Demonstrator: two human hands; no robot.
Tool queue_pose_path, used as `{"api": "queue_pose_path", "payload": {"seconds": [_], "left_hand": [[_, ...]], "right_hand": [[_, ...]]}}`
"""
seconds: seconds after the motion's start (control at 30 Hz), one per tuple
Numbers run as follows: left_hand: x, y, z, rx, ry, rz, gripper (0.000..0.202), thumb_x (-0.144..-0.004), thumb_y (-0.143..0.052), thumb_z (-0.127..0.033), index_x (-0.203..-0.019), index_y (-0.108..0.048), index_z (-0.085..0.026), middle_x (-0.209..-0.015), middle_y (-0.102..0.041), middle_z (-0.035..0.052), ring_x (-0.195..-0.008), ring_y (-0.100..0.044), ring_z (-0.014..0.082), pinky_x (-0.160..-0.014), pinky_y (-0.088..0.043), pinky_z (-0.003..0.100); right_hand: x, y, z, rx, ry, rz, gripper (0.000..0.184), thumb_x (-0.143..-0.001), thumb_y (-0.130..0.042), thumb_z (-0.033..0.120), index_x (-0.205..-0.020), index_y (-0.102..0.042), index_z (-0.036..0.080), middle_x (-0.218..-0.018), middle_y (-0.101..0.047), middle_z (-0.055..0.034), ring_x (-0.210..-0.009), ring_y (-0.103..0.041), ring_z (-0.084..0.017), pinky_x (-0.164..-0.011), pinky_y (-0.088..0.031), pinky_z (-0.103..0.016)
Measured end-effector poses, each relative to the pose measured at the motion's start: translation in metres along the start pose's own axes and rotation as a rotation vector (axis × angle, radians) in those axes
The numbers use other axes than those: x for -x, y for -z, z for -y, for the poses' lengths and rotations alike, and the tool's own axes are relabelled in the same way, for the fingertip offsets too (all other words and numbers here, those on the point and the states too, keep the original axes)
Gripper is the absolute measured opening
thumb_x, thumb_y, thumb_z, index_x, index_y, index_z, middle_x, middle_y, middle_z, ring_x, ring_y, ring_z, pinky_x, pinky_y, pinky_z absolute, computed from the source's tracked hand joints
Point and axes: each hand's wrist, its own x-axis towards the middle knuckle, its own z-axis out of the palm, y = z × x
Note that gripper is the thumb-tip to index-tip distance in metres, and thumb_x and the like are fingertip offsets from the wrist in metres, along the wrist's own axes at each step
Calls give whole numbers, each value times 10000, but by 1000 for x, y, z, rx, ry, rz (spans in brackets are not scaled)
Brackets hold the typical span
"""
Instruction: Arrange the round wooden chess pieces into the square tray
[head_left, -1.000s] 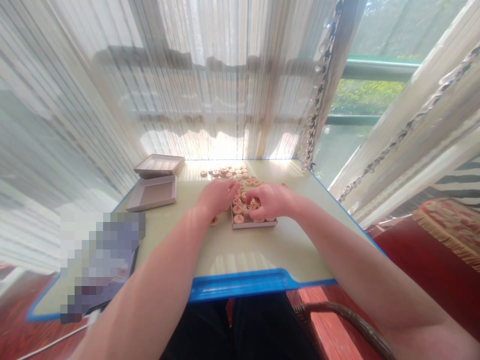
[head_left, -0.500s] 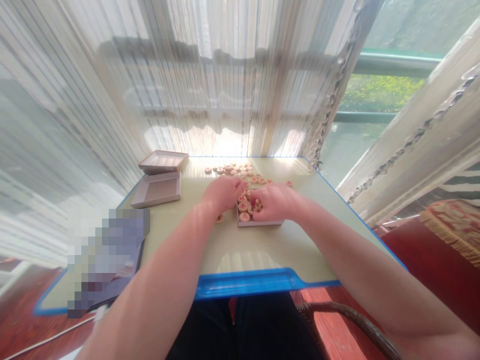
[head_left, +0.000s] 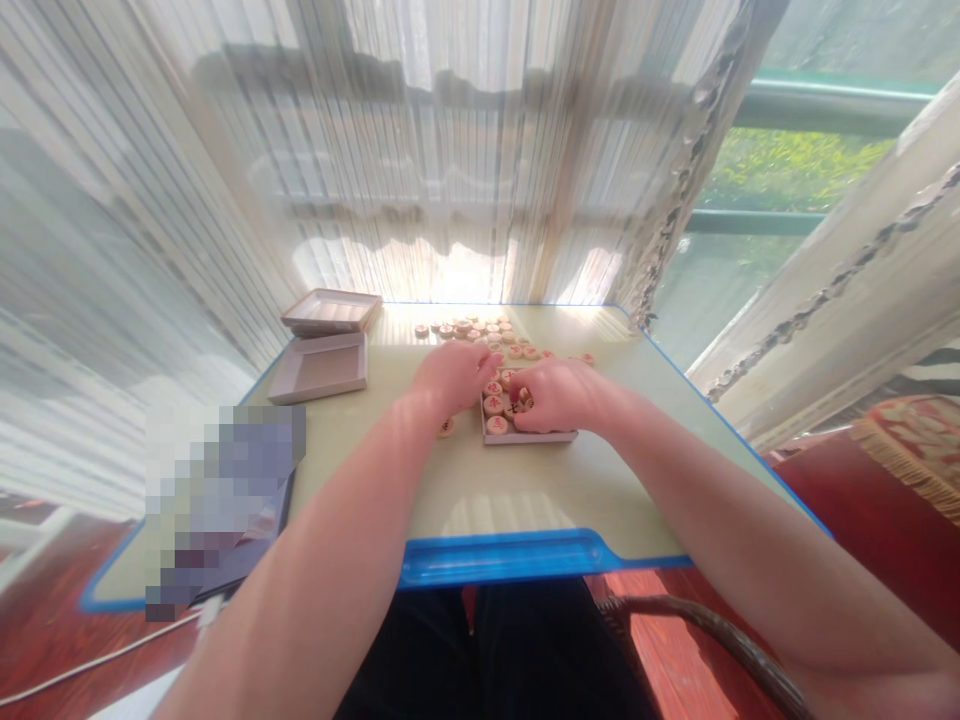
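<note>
My right hand (head_left: 559, 392) is inside a shallow box (head_left: 529, 438) of round Chinese chess pieces, thumb and fingers closed around a wooden piece (head_left: 525, 399). Several pieces with red characters, one of them a chess piece (head_left: 496, 425) in the near left corner, lie flat along the box's left side. My left hand (head_left: 459, 372) is at the box's back left corner with its fingers curled together; whatever they hold is hidden. Below its wrist, a loose piece (head_left: 446, 427) lies on the table, left of the box.
More chess pieces (head_left: 480, 330) are scattered at the back of the pale, blue-edged table (head_left: 487, 500). Two open boxes, a box lid (head_left: 319, 368) and a stacked box (head_left: 334, 310), stand at the back left. A blurred-out dark item (head_left: 232, 500) lies at the left edge.
The camera view has shifted slightly, so everything sits a little higher and further right. Both hands stay at the box, with only small finger movement.
</note>
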Motion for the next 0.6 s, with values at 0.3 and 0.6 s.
{"api": "queue_pose_path", "payload": {"seconds": [0.3, 0.6], "left_hand": [[1, 1, -1, -4, 5, -1, 420, -893, -317, -412, -683, -600, -185, -706, -637, 67, -687, -578, 202, -607, -374, 295], [0, 1, -1, -23, -4, 12, 413, -887, -321, -407, -693, -610, -186, -727, -646, 74, -705, -582, 202, -621, -387, 295]], "right_hand": [[-3, -4, -2, 4, -56, -39, 179, -668, -550, 374, -756, -636, 243, -768, -663, -14, -661, -549, -162, -512, -262, -259], [-5, -6, -1, 22, -75, -83, 159, -714, -517, 338, -708, -644, 242, -734, -666, -14, -666, -553, -163, -514, -284, -254]]}}
